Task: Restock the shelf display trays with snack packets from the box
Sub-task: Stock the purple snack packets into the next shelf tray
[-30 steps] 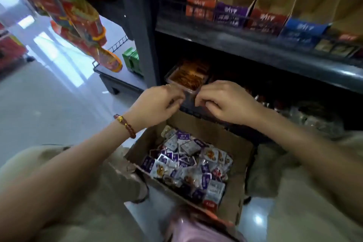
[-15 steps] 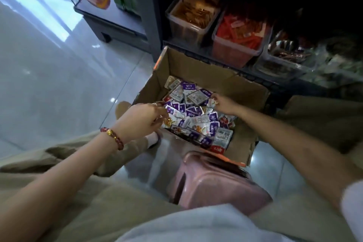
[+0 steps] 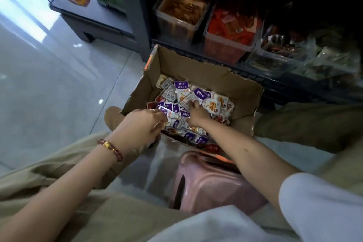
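Head view: left hand point(image 3: 141, 127) pinches a purple-white foil snack packet point(image 3: 169, 113), right hand point(image 3: 197, 115), grip unclear, presses into the heaped brown cardboard box point(image 3: 198, 73), so clear plastic shelf trays point(image 3: 177, 25) at 1 o'clock likely await many more loads.

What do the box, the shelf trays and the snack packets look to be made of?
The box looks like matte brown corrugated cardboard, its edges torn and frayed. The trays seem clear hard plastic: contents show through their walls. The packets look like glossy printed plastic or foil film, catching the light.
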The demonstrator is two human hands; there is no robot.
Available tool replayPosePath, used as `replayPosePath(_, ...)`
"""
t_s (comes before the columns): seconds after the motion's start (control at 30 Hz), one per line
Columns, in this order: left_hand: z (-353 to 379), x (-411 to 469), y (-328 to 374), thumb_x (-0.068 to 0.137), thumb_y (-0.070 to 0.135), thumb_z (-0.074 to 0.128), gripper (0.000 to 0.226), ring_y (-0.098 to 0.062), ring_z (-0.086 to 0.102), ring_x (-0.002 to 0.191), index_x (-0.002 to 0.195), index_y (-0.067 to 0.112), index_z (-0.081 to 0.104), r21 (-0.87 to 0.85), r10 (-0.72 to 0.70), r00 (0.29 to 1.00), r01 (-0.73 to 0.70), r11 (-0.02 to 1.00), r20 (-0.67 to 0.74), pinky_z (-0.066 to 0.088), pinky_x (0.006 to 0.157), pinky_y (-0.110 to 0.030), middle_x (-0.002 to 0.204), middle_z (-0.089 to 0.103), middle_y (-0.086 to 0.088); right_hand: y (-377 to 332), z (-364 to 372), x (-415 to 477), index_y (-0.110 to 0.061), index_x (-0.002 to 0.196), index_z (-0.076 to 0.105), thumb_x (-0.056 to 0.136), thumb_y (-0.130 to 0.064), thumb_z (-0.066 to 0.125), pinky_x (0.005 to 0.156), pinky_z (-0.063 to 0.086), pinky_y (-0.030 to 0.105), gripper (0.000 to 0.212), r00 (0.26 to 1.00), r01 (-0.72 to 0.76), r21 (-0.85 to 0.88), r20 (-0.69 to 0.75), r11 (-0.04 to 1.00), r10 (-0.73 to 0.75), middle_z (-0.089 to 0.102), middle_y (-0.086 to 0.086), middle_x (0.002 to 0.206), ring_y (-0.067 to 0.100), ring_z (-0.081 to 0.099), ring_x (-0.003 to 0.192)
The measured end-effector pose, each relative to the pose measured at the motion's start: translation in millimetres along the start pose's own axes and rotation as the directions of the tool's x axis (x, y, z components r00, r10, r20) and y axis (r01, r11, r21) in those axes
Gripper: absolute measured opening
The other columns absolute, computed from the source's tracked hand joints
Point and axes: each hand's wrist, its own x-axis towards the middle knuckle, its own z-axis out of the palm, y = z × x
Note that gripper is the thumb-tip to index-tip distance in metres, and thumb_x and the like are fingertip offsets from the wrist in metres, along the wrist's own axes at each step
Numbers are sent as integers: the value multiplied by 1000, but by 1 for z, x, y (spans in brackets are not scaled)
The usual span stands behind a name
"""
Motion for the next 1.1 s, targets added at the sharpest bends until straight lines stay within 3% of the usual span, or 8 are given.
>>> replayPosePath(0.1, 0, 0, -1, 95, 27, 46, 28, -15, 58, 107, 119, 29, 60, 3, -22, 1000, 22, 1000, 12, 38, 83, -25, 118, 62, 9, -1, 0, 3, -14, 150, 21, 91, -5, 49, 88, 47, 36, 66, 996, -70, 53, -46, 996, 72, 16, 12, 154, 34, 40, 125)
replayPosePath(0.17, 0, 2, -1, 95, 26, 46, 28, -14, 58, 109, 119, 29, 60, 6, -41, 999, 41, 999, 23, 39, 86, -25, 120, 61, 10, -1, 4, 2, -12, 150, 22, 92, -6, 46, 115, 20, 45, 63, 996, -48, -14, -72, 999, 47, 9, 15, 158, 39, 13, 142)
replayPosePath(0.27, -2, 6, 1, 97, 26, 45, 29, -13, 57, 110, 122, 29, 59, 7, -53, 998, 52, 999, 38, 39, 86, -25, 122, 60, 11, -5, 9, -2, -11, 151, 15, 89, 0, 48, 119, 6, 44, 71, 999, -15, -140, -38, 990, 9, 4, 11, 159, 38, 6, 145)
replayPosePath(0.53, 1, 8, 5, 97, 24, 46, 28, -14, 60, 106, 121, 26, 61, -12, -53, 996, 54, 998, 69, 40, 81, -24, 117, 63, 8, -9, 15, -12, -8, 146, 28, 84, 2, 55, 104, 36, 40, 68, 975, 61, -206, -196, 977, -102, 38, 13, 143, 31, 44, 124)
replayPosePath(0.8, 21, 10, -7, 92, 16, 54, 28, -13, 62, 95, 119, 23, 60, -279, -146, 975, 189, 942, 170, 50, 83, -28, 109, 63, 6, 5, -50, -43, -15, 122, 60, 98, -1, 36, 61, 46, 30, 37, 925, 24, 377, -360, 926, 122, 67, 4, 94, 16, 57, 65)
replayPosePath(0.87, 25, 11, -9, 92, 9, 52, 33, -13, 62, 97, 120, 24, 54, -398, -149, 969, 219, 891, 198, 51, 87, -33, 110, 60, 6, 10, -67, -53, -10, 101, 61, 100, -11, 40, 61, 52, 34, 21, 891, 60, 591, -395, 805, 223, 64, 5, 83, 23, 62, 67)
replayPosePath(0.97, 30, 13, -7, 90, -3, 49, 43, -9, 59, 104, 117, 29, 43, -606, -129, 974, 217, 765, 187, 51, 92, -37, 124, 50, 3, 5, -79, -70, -7, 107, 56, 99, -6, 44, 83, 55, 45, 15, 931, 82, 975, -149, 207, 332, 65, 12, 107, 15, 70, 73)
replayPosePath(1.1, 34, 13, 1, 94, -3, 49, 46, -19, 56, 115, 121, 33, 39, -904, -91, 986, 166, 394, 141, 52, 92, -33, 130, 46, -1, -17, -77, -98, -7, 109, 54, 94, 2, 50, 70, 59, 28, 18, 982, -136, 952, 167, -275, 93, 63, 11, 111, 18, 69, 80)
